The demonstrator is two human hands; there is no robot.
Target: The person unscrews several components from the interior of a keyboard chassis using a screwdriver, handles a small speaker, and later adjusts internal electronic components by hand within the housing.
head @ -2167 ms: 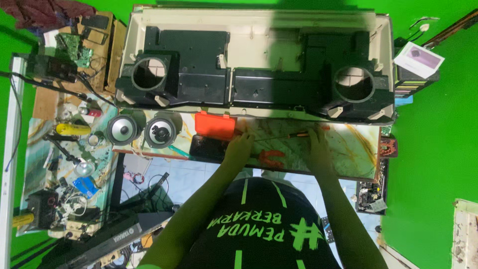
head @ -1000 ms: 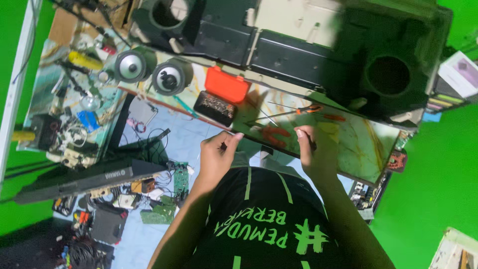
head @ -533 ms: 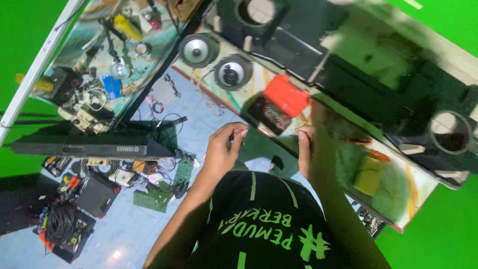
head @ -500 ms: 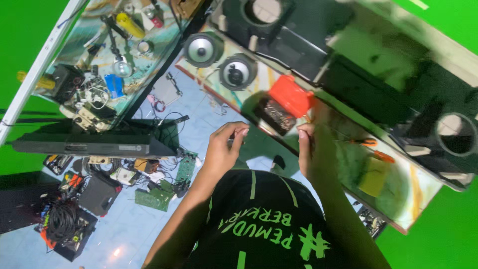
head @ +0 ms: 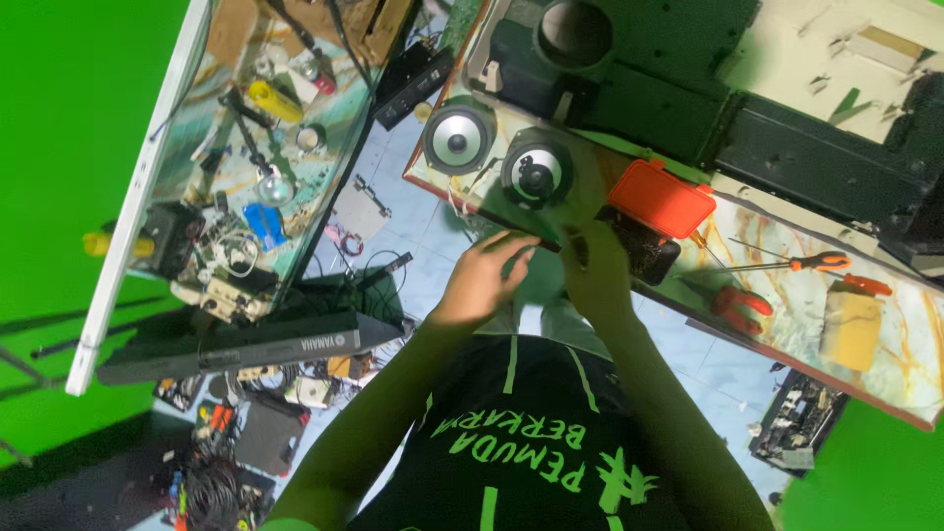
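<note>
landmark: orange case [head: 661, 198] on the tabletop [head: 885, 369]
left of case: two round speakers [head: 536, 173] stand close together, little gap between them
behind case: big dark speaker housing [head: 688, 79] walls off the far side
right of case: bare marbled strip, then orange-handled screwdriver [head: 787, 264], red pliers [head: 739, 303] and a yellowish block [head: 852, 326]
near edge by case: left hand [head: 484, 278] and right hand [head: 595, 270] fill it
below edge: open floor gap, cluttered further left

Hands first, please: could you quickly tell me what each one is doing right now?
Left hand: fingers curled, pinching one end of a thin dark tool.
Right hand: closed around the other end; its exact grip cannot be told.
</note>
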